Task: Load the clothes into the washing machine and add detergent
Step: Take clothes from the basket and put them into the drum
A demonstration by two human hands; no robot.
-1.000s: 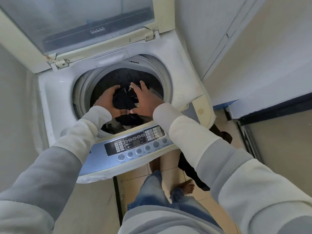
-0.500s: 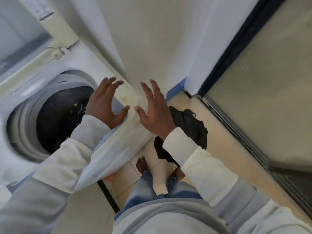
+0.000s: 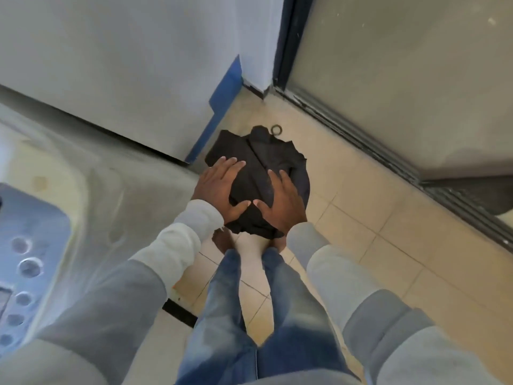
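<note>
A sec ago both my hands were down in the drum, pushing a dark garment in. Half a sec ago they were out and empty, swinging to my right. Now I've turned away from the washing machine (image 3: 111, 190) and I'm looking down at the tiled floor (image 3: 374, 212), w/ the next lot under my hands.

That lot is a heap of black clothes (image 3: 266, 159) on the floor just beside the machine's right side, in front of my bare feet. My left hand (image 3: 219, 190) is spread over its left side and my right hand (image 3: 280, 201) over its right, thumbs nearly meeting in the middle. Fingers are straight and fanned on both, nothing pinched or gripped. Can't tell whether the palms are on the cloth yet or only above it.

So I judge one batch is in and this is the reach for the rest. The heap needs gathering from both sides and lifting back to the drum, which is out of view now. No detergent anywhere in view, so that step isn't started.

A small dark ring (image 3: 276, 129) lies on the floor just past the heap — prob. not laundry.

Writing: none legible. The control panel (image 3: 27, 245) at the left edge shows round buttons only, too blurred for labels, no brand readable.
</note>
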